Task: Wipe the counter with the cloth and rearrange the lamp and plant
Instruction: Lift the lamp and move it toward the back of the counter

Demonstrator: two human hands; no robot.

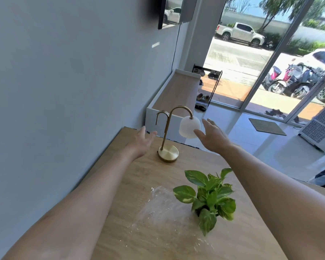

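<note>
A brass lamp point(168, 153) with a curved neck and a white glass shade point(189, 126) stands near the far end of the wooden counter point(154, 241). My left hand point(142, 141) is open just left of the lamp's stem, not touching it. My right hand point(212, 136) is open to the right of the shade, its thumb tip at the shade's lower edge. A small green leafy plant point(209, 198) sits nearer to me on the right side of the counter. White powdery smears point(158, 205) lie on the wood left of the plant. No cloth is in view.
A grey wall runs along the counter's left side. Beyond the counter's far edge stands a lower white and wood cabinet point(174, 94), then a shoe rack point(206, 85). A white cooler unit point(319, 128) stands on the tiled floor at right.
</note>
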